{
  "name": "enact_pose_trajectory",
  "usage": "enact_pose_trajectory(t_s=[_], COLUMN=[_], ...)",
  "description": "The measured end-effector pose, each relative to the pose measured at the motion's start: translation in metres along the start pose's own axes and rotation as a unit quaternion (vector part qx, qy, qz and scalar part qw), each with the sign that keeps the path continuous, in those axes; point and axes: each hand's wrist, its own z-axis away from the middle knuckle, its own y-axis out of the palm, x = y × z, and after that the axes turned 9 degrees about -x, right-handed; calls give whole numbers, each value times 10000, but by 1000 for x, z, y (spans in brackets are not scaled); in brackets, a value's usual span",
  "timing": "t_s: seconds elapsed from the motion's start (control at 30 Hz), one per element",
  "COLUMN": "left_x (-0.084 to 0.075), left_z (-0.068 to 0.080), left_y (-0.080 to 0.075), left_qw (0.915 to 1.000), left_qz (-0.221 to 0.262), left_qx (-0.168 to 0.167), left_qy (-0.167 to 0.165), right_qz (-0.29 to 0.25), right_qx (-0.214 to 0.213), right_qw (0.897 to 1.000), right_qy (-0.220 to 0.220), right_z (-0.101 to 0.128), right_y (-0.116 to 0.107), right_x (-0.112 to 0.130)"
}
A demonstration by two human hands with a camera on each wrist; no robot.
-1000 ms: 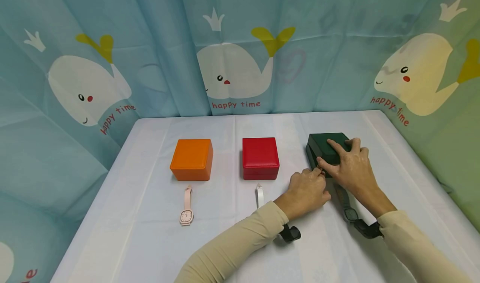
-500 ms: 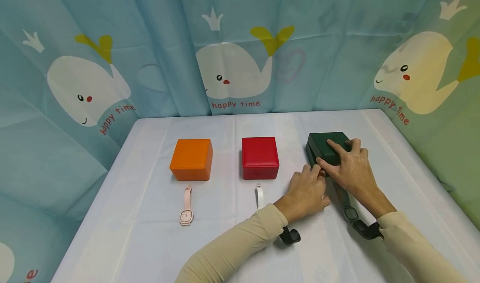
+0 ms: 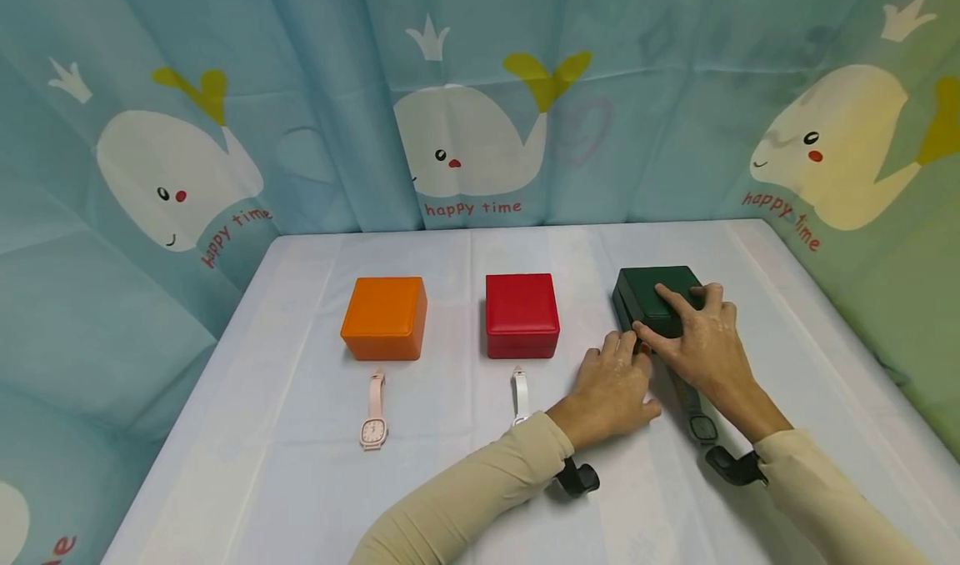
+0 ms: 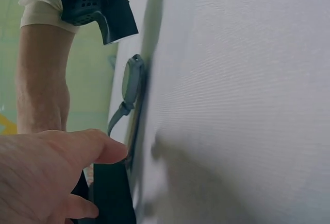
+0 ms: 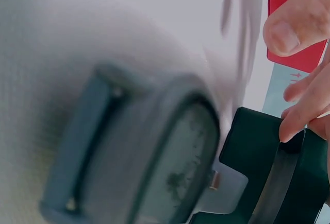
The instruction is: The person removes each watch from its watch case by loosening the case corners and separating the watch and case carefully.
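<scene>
The right hand [image 3: 701, 336] lies over the near half of the dark green box [image 3: 651, 292], fingers stretched flat along the lid and the thumb down at the front left corner; this reads as a steadying hold that pins the box to the table [image 3: 300, 482] rather than a lift. The left hand [image 3: 611, 386] sits just at 7 o'clock of the box, knuckles up, its fingertips [image 3: 626, 344] meeting the front edge beside the right thumb. The fingers look loosely bent, and whether they hook the lid seam or only rest against it cannot be told. The left wrist view shows that thumb reaching toward the box's dark wall, and in the right wrist view fingertips sit on the box edge, which suggests both hands are working the front seam.

The box stands closed at about 2 o'clock from the table's middle. A grey-green watch [image 3: 697, 419] lies flat directly in front of it, at 6 o'clock, partly under the right forearm, its strap pointing at the box.

Further out, at 9 o'clock of the green box, a red box [image 3: 522, 315] has a white watch [image 3: 519, 392] before it, and beyond that an orange box [image 3: 384, 317] has a pink watch [image 3: 372, 415]. Each watch lies ahead of its own box, seemingly paired by colour.
</scene>
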Motion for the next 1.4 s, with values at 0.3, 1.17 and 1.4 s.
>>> enact_pose_trajectory(t_s=[0.3,1.17,1.4], left_x=[0,6,5], left_z=[1,1,2], left_y=[-2,-6,-5], left_qw=[9998,9328,9320], left_qz=[134,3407,3399], left_qx=[-21,455,420], left_qy=[-111,-1079,-1188], right_qz=[28,3,-62], right_qx=[-45,15,-7], right_qw=[10000,9999,10000], right_qy=[65,115,46], right_z=[3,8,8], right_y=[1,4,4], right_x=[0,-5,-5])
